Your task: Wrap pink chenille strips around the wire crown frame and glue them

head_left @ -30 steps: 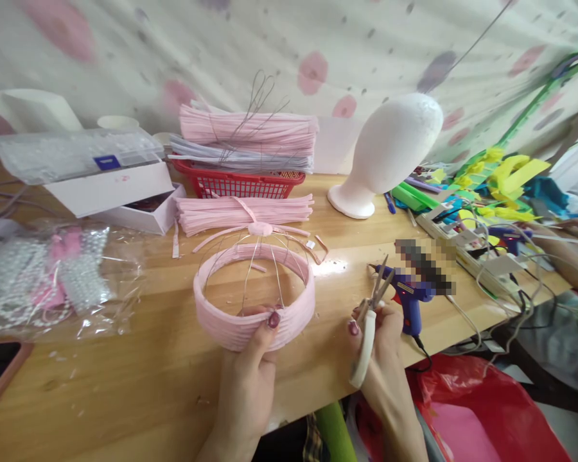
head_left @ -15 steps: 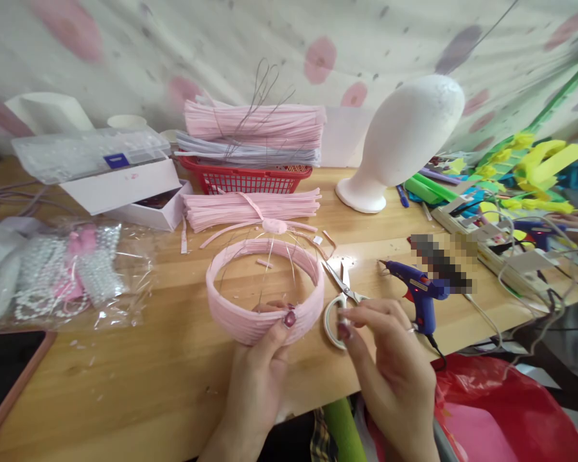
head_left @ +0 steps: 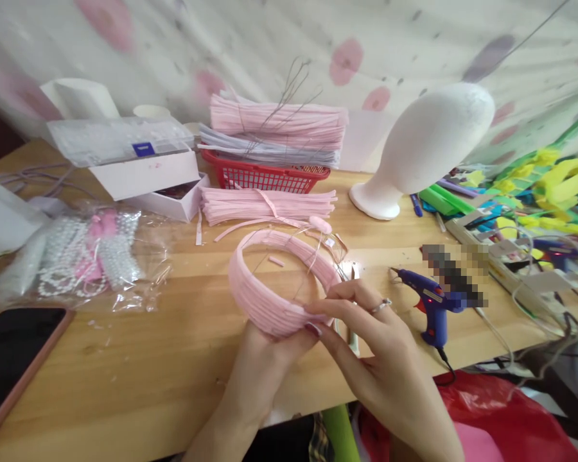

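A pink wrapped ring [head_left: 262, 296] with thin wires arching over it is tilted up off the wooden table [head_left: 139, 359]. My left hand [head_left: 264, 359] grips its near rim from below. My right hand [head_left: 373, 343] pinches the same rim from the right side, fingers curled on it. White-handled scissors [head_left: 352, 333] lie on the table, mostly hidden under my right hand. A blue glue gun [head_left: 431, 303] rests just right of my hands.
A bundle of pink strips [head_left: 270, 204] and a red basket [head_left: 264, 174] with more strips lie behind the ring. A white foam head [head_left: 428, 144] stands at back right. Bagged pearls [head_left: 84, 256], a phone [head_left: 14, 356] and boxes [head_left: 147, 176] sit left. A power strip and foam scraps [head_left: 534, 212] crowd the right.
My right hand set the scissors down on the table and moved left onto the ring. The ring has tipped up on its edge.
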`<state>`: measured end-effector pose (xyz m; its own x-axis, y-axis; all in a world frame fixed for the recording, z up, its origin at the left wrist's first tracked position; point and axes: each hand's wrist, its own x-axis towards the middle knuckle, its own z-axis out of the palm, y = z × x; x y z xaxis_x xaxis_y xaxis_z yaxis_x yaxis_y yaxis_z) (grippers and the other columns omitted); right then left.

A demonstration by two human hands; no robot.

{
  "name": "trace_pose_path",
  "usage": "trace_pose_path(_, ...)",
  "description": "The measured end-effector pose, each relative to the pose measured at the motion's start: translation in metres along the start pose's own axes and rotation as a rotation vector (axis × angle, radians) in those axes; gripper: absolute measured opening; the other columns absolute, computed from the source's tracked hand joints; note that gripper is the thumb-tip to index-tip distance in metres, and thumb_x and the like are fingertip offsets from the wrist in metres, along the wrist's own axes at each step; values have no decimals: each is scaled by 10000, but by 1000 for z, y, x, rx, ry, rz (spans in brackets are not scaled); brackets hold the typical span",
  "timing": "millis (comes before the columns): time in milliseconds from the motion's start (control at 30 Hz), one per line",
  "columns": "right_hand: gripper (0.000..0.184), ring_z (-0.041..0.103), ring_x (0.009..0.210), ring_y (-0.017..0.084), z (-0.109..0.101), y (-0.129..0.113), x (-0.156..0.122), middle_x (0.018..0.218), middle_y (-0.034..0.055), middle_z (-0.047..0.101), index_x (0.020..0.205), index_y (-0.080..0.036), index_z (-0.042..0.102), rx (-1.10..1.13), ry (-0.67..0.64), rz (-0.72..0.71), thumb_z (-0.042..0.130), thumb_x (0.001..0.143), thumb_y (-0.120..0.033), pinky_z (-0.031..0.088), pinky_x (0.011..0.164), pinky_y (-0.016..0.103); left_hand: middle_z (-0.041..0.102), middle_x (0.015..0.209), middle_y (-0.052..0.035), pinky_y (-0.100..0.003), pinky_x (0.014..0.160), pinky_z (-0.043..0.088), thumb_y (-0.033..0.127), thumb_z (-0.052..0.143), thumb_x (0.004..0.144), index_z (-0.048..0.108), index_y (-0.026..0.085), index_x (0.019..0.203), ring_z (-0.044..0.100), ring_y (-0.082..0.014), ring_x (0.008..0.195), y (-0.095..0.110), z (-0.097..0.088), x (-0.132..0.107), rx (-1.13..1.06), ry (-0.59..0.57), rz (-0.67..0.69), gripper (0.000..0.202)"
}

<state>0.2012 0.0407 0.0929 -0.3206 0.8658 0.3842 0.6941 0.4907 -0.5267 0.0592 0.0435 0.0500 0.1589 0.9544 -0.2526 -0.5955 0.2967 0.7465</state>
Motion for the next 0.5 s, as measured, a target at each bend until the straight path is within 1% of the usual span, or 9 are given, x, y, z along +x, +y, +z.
trace_pose_path(67,216,664,909,179,-7,2,4,990,38,657,1080,-259,686,-27,-20,-30,553,974,-126,540,748,292,804,976,-77,-417,970,535,236,874,706,822,211,859,719,-293,1020,8,3,-1,24,-6,-21,163)
trace_pose_path(133,267,678,890,165,-14,5,8,988,31,679,1101,-259,677,-39,-55,-70,520,974,-82,544,740,273,809,961,-83,-414,946,546,238,862,723,826,207,861,731,-291,983,14,5,-2,36,-9,-30,146)
trace_pose_path(233,361,682,882,158,-19,8,12,1007,31,694,1164,-264,648,-69,-95,-159,484,956,-20,549,747,268,808,1014,-82,-401,967,536,234,845,741,828,215,952,728,-289,1017,16,4,-3,22,-48,-45,212)
trace_pose_path(333,477,656,878,168,-22,9,13,1010,42,680,1218,-278,639,-119,-94,-248,465,907,40,543,723,281,803,1045,-78,-400,962,537,256,836,756,819,227,1006,720,-295,1037,17,2,-4,11,-66,-49,252)
trace_pose_path(433,575,636,885,185,-23,9,14,1001,46,673,1251,-305,635,-136,-111,-271,441,867,77,535,695,295,805,1021,-82,-408,905,556,285,831,766,822,222,973,730,-299,980,20,2,-5,14,-68,-39,216)
trace_pose_path(500,541,640,867,183,-23,8,15,993,46,678,1246,-301,638,-119,-118,-256,460,883,57,539,688,295,812,949,-76,-407,906,555,279,855,738,824,218,944,741,-289,932,22,4,-6,-32,-67,-33,217)
